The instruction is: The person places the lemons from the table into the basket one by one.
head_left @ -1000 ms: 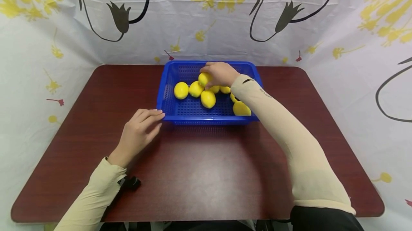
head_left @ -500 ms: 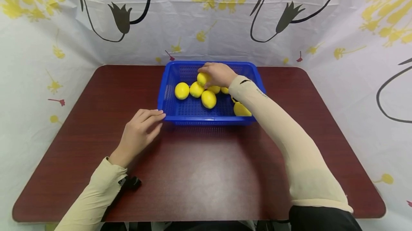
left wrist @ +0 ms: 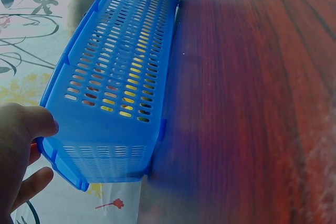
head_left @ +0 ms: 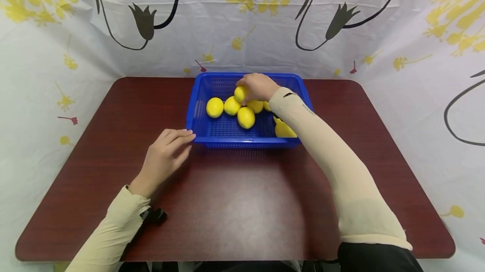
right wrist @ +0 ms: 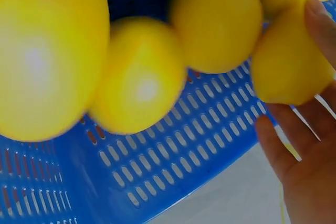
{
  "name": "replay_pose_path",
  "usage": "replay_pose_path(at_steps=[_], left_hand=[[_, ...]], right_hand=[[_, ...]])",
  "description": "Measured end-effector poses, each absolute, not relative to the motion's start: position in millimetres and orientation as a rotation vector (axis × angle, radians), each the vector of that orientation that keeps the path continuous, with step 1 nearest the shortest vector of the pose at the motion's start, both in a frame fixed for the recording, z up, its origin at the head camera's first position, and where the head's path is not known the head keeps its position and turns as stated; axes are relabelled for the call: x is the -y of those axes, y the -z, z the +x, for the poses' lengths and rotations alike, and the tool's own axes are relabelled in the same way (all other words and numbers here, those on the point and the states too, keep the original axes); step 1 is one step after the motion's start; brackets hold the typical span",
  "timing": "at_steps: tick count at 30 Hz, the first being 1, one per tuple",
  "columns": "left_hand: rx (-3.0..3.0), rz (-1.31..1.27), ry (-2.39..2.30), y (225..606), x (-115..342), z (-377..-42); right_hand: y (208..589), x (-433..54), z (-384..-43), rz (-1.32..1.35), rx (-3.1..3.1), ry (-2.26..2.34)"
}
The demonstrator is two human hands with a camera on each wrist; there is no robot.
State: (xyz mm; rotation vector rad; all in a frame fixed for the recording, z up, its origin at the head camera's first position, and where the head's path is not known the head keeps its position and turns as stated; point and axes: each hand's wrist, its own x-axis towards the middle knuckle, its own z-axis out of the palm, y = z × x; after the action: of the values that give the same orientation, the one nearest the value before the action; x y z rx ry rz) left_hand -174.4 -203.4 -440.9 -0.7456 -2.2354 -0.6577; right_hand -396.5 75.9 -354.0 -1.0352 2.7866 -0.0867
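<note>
A blue plastic basket [head_left: 246,140] with slotted walls stands at the far side of the table, several lemons in it. My left hand [head_left: 163,152] pinches its near left corner; in the left wrist view the thumb [left wrist: 39,121] lies on the outer side and fingers pass behind the rim. Inside the basket, my right hand [head_left: 261,86] grips a lemon [head_left: 241,94] above the others. The right wrist view has this lemon [right wrist: 289,61] between thumb and spread fingers, with other lemons [right wrist: 139,80] close by. My right forearm hides part of the basket's right side.
A dark red wooden table [head_left: 242,204] extends around the basket. A white cloth [head_left: 265,32] printed with yellow and grey flowers hangs behind and at both sides. Near my left wrist is a small black device [head_left: 155,216], just over the tabletop.
Both hands stay almost where they were, the left at the basket's corner. The right hand and its lemon shift very slightly, and more of the lemon beside that hand shows.
</note>
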Motion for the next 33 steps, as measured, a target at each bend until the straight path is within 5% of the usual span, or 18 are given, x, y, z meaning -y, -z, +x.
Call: replay_pose_path(at_steps=[33], left_hand=[[2.183,-0.753,0.668,444,202,-176]], right_hand=[[382,-96,-395,-0.927,-2.711,0.038]])
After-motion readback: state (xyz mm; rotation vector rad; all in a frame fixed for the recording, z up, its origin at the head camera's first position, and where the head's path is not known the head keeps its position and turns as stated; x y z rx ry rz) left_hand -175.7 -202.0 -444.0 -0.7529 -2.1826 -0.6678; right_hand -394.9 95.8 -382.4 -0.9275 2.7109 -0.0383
